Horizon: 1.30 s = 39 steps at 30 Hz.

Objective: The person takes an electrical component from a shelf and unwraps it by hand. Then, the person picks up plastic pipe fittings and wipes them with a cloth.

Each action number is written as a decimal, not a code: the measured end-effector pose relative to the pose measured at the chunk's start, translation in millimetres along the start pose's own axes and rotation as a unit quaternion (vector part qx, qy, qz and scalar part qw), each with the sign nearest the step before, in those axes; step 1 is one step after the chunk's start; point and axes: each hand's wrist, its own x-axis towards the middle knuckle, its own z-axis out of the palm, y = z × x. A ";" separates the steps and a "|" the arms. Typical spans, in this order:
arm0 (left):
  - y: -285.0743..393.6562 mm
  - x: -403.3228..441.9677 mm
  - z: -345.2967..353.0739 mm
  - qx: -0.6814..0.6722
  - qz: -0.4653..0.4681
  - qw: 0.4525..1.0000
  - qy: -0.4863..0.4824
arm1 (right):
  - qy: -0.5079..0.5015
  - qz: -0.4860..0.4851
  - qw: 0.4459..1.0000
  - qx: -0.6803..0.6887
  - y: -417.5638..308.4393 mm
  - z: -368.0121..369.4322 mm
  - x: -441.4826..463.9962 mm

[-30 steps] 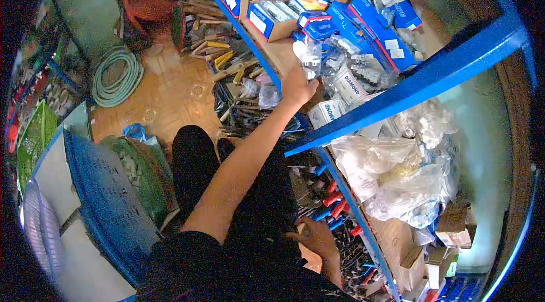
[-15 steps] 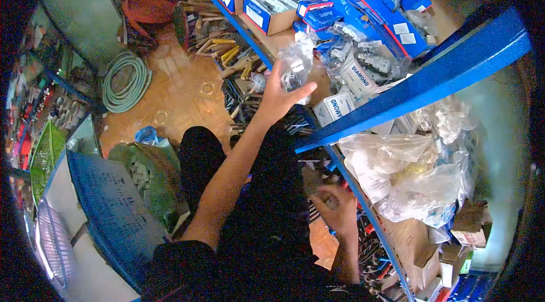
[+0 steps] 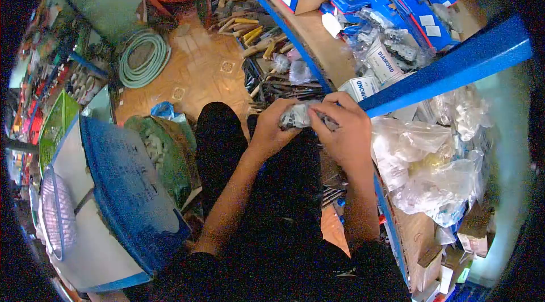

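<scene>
Above my lap, a small clear plastic bag (image 3: pixel 296 116) with greyish pieces inside is between my two hands. My left hand (image 3: pixel 272 131) grips its left side, fingers curled around it. From the right, my right hand (image 3: pixel 347 128) pinches the bag's other end between thumb and fingers. The pieces within are too small to make out. Just beyond my right hand, white boxes marked DIAMOND (image 3: pixel 360 87) lie on the shelf among bagged metal parts (image 3: pixel 400 49).
A blue metal post (image 3: pixel 454 66) slants up close to my right hand. Crumpled plastic bags (image 3: pixel 431 171) fill the shelf behind it. Wooden-handled tools (image 3: pixel 250 29) lie under the shelf edge. A coiled hose (image 3: pixel 145 59) rests on the floor, and a blue-and-white carton (image 3: pixel 130 188) stands at left.
My left hand has brought the bag down from the shelf edge to above my lap. My right hand has risen from below the shelf and taken hold of the bag. The view has shifted slightly.
</scene>
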 end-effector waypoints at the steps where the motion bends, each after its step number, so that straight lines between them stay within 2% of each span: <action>1: -2.5 -4.1 -2.2 0.002 0.002 1.000 0.000 | -0.039 0.020 0.999 -0.003 -2.7 -1.9 -0.8; 4: -6.9 -10.6 -4.0 0.042 0.003 0.999 0.016 | -0.089 0.039 0.995 0.002 -5.0 -2.4 -7.1; 7: 2.1 -11.3 -10.3 0.117 0.033 0.993 0.004 | -0.109 0.078 0.989 -0.055 -2.0 2.1 -16.4; 10: 3.6 -14.4 -9.9 0.112 0.012 0.994 0.007 | -0.093 0.119 0.987 -0.062 -2.7 -1.6 -22.5; 13: -0.5 -16.9 -7.5 0.035 -0.038 0.997 0.055 | 0.054 0.078 0.995 0.019 1.3 8.0 -28.1; 16: 10.2 -15.8 -18.9 0.061 -0.020 0.998 -0.014 | 0.052 0.181 0.965 0.184 14.4 33.5 -39.6; 17: 13.2 -14.9 -23.5 0.104 -0.029 0.991 -0.075 | -0.005 0.195 0.953 0.234 25.6 42.2 -44.3; 19: 19.0 -11.4 -31.6 0.190 -0.046 0.961 -0.194 | -0.072 0.190 0.942 0.266 45.5 66.0 -56.4; 21: 26.2 -12.4 -33.7 0.254 -0.076 0.941 -0.211 | -0.116 0.185 0.930 0.295 55.5 85.7 -69.8; 23: 26.6 -14.6 -34.4 0.325 -0.079 0.918 -0.213 | -0.143 0.287 0.869 0.377 59.1 99.1 -74.0; 25: 19.6 -17.6 -33.9 0.399 -0.060 0.891 -0.209 | -0.127 0.258 0.837 0.465 77.9 130.2 -94.2; 26: 24.7 -17.2 -35.3 0.397 -0.062 0.890 -0.215 | -0.162 0.339 0.772 0.512 75.3 129.1 -93.0; 28: 35.0 -9.7 -41.0 0.396 -0.065 0.889 -0.220 | -0.126 0.312 0.693 0.637 64.9 129.8 -94.3; 30: 35.6 -2.2 -44.2 0.414 -0.066 0.880 -0.224 | -0.155 0.357 0.676 0.626 62.8 122.3 -90.7; 34: 45.4 7.1 -46.1 0.459 -0.051 0.858 -0.225 | -0.146 0.403 0.643 0.635 77.2 135.6 -100.7; 37: 39.3 16.1 -46.1 0.426 -0.025 0.884 -0.192 | -0.084 0.427 0.656 0.617 81.4 149.0 -110.1; 39: 31.9 19.6 -51.8 0.337 -0.050 0.918 -0.204 | -0.068 0.381 0.702 0.597 86.1 141.3 -104.4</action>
